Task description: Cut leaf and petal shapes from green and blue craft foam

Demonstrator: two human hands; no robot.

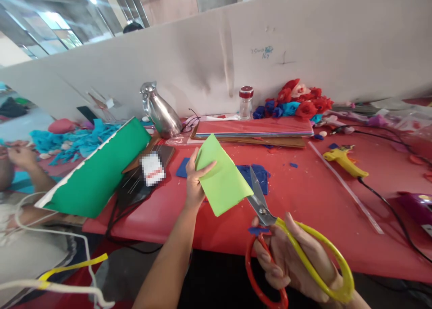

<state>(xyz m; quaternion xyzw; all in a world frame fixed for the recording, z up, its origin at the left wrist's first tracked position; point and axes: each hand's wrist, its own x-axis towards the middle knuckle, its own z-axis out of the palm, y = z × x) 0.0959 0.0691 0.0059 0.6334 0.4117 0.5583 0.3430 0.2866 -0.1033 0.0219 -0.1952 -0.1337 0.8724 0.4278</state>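
Near: my R hand [281, 251], palm upturned, grip closed on steel scissors w/ yellow & red handles [267, 217], blades apart. Ahead, to L: lime-green paper [224, 185], long axis upper L–lower R, R corner at blades; my L hand [195, 183], nearer its L edge, clamps it, thumb in front. Beyond: dk-blue paper [264, 177], red counter [293, 192].

light green paper [222, 178]: tilted, smooth face showing. scissors [262, 210]: metal blades parted, yellow and red handles, at paper's right corner.
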